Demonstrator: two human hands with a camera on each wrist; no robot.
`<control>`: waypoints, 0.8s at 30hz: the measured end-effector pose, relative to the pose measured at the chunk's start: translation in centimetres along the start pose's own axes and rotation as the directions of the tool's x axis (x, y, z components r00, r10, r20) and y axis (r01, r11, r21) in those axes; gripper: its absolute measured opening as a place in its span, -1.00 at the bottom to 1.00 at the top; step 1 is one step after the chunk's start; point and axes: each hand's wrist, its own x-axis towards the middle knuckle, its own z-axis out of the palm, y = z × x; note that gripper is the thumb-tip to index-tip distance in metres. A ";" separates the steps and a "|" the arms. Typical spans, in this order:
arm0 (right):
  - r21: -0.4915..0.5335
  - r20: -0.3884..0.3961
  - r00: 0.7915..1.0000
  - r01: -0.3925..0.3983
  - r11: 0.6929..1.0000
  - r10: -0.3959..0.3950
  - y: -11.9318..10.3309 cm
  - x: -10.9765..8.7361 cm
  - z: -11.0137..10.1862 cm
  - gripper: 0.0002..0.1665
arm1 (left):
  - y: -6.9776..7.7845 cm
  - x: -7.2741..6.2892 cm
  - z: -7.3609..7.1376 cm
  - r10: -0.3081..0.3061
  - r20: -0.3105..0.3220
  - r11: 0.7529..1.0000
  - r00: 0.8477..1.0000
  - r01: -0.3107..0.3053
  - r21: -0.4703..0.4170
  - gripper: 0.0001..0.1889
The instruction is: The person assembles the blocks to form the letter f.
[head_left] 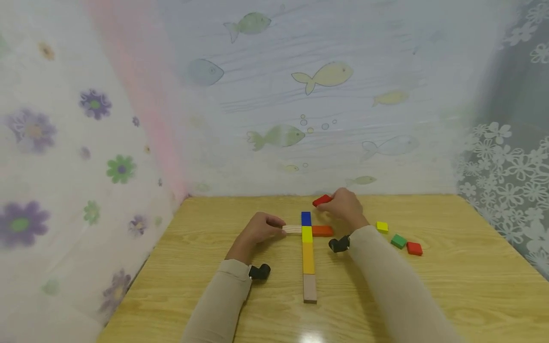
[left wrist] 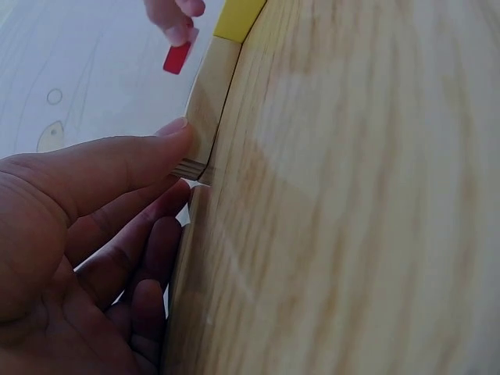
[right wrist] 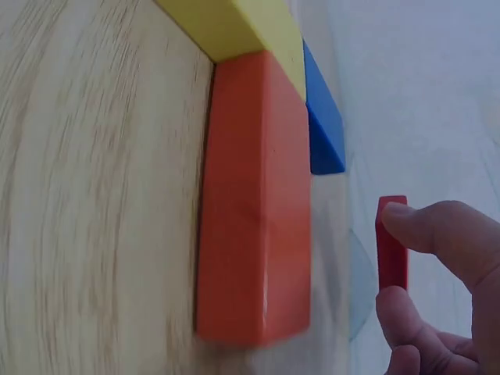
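Red block (head_left: 321, 201) between fingertips of right hand (head_left: 345, 206)

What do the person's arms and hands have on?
Long, plain cream sleeves: a left sleeve and a right sleeve. Each wrist has a small black gadget, one left, one right. The left hand and right hand wear no gloves.

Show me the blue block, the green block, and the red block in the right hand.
Blue block (head_left: 306, 218): head view, on its top face.
Green block (head_left: 398, 240): head view, on its top face.
Red block (right wrist: 392, 254): right wrist view, on its visible long side.
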 end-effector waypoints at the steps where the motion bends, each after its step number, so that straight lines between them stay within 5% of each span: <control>1: 0.028 -0.002 1.000 -0.016 0.999 0.016 -0.1 0.0 0.2 -0.47 | 0.0 0.0 0.1 0.001 0.001 1.000 1.000 -0.001 0.000 -0.72; 12: 0.075 -0.037 0.987 -0.151 0.986 0.155 -2.5 0.1 2.1 -0.25 | 0.0 0.1 0.0 -0.009 -0.016 1.000 1.000 0.009 -0.002 -0.73; 24: 0.001 -0.056 0.988 -0.142 0.990 0.141 -2.5 0.6 3.2 -0.36 | -0.1 0.1 0.3 -0.003 -0.013 1.000 1.000 0.003 -0.005 -0.70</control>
